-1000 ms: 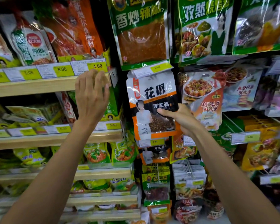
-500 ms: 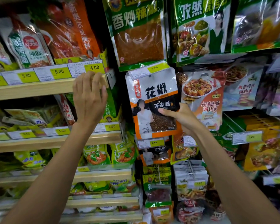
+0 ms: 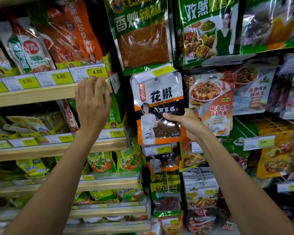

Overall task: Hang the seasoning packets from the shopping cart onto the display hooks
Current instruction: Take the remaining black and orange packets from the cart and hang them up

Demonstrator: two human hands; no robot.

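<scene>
Right grip (image 3: 188, 124) pinches the lower right edge of the peppercorn packet (image 3: 157, 99). Packet is upright, up-left of that grip, its top just under the 3.50 price tag (image 3: 154, 73). Left grip (image 3: 92, 106) is released, fingers straight against the wooden shelf edge (image 3: 41, 94), left of the packet and apart from it.

Seasoning packet (image 3: 158, 106): flat pouch, white top, black-and-orange lower half, clear window showing brown peppercorns, round hang hole at top centre. Upright, front facing out. Gripped at its lower right edge by the right hand (image 3: 187, 126), thumb across the front; apart from the left hand (image 3: 92, 106), to its right.
</scene>
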